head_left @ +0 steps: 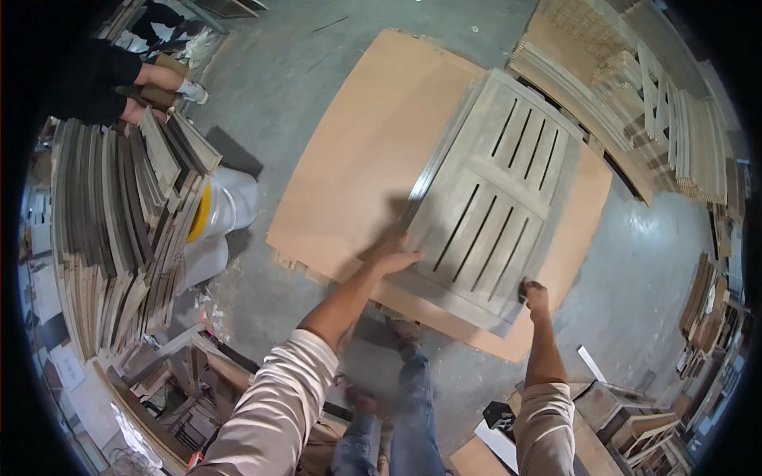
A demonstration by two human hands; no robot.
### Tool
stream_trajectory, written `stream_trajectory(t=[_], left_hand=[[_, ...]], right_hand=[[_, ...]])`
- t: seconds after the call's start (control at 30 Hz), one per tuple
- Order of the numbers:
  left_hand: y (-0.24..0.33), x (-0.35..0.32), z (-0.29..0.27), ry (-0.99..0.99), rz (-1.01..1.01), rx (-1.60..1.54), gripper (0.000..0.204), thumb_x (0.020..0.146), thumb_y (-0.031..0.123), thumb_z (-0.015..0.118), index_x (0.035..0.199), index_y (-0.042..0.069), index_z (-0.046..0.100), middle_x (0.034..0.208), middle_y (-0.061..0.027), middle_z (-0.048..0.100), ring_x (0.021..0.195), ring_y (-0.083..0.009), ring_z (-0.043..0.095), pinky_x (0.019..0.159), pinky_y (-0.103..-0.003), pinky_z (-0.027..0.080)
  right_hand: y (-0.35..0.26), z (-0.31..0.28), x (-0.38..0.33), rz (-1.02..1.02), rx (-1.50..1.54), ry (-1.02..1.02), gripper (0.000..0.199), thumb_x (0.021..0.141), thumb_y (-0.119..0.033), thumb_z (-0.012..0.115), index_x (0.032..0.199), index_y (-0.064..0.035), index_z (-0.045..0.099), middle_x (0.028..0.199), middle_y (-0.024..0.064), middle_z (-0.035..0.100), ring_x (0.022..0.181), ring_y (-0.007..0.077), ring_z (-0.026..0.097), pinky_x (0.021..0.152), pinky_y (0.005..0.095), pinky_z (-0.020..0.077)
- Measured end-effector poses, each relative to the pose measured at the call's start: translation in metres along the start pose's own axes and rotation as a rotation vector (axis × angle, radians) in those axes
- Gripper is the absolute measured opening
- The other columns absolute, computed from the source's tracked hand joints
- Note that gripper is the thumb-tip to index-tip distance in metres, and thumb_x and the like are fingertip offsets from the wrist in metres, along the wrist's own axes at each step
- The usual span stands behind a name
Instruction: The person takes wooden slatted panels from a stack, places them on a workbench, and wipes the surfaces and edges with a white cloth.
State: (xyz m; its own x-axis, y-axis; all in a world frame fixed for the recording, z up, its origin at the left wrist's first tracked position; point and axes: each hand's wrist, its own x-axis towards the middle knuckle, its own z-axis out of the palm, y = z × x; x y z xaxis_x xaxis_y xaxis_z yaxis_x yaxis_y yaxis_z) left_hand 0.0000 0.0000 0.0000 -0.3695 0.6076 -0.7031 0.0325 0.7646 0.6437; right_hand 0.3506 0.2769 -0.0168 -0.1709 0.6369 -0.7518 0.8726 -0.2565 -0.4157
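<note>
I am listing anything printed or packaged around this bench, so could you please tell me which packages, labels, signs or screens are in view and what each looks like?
None can be made out: no label, sign or screen shows.
Nearest to packaging: two white tubs with a yellow lid, on the floor left of the brown board.
The slatted wood panel under the left hand and right hand is bare.

- The slatted panel (492, 206) lies on the flat board (357, 166), toward its right side.
- Left of the board stand buckets (226, 210), then stacked planks (111, 230).
- Right of the board, more stacked frames (667, 103).
</note>
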Motion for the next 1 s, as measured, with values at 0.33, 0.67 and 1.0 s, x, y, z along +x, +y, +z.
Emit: stream_trajectory(t=[0.33,0.67,1.0], left_hand=[[-0.139,-0.361,0.063,-0.338,-0.099,0.102,0.040,0.082,0.031,0.060,0.110,0.003,0.064,0.113,-0.0256,0.061,0.106,-0.0405,0.058,0.090,-0.047,0.046],[-0.226,-0.672,0.002,0.211,-0.172,-0.358,0.040,0.093,0.035,0.049,0.113,0.004,0.064,0.118,-0.0206,0.062,0.109,-0.0371,0.058,0.094,-0.043,0.045],[-0.201,-0.744,-0.096,0.850,0.013,-0.917,0.042,0.092,0.035,0.062,0.120,0.003,0.060,0.105,-0.0033,0.064,0.098,-0.0140,0.060,0.085,-0.029,0.046]], right_hand=[[0.182,0.153,-0.190,-0.759,-1.077,-0.267,0.028,0.089,-0.022,0.048,0.084,-0.0042,0.068,0.092,0.0160,0.069,0.090,0.0310,0.066,0.078,0.0451,0.0505],[-0.166,0.287,-0.464,-0.748,-0.483,-0.225,0.028,0.088,-0.023,0.058,0.090,0.0036,0.067,0.085,0.0248,0.067,0.082,0.0386,0.066,0.072,0.0433,0.0503],[-0.544,0.469,-0.715,-1.987,-0.531,-0.055,0.056,0.080,-0.020,0.067,0.129,-0.0032,0.048,0.133,0.0162,0.048,0.126,0.0330,0.043,0.106,0.0501,0.0310]])
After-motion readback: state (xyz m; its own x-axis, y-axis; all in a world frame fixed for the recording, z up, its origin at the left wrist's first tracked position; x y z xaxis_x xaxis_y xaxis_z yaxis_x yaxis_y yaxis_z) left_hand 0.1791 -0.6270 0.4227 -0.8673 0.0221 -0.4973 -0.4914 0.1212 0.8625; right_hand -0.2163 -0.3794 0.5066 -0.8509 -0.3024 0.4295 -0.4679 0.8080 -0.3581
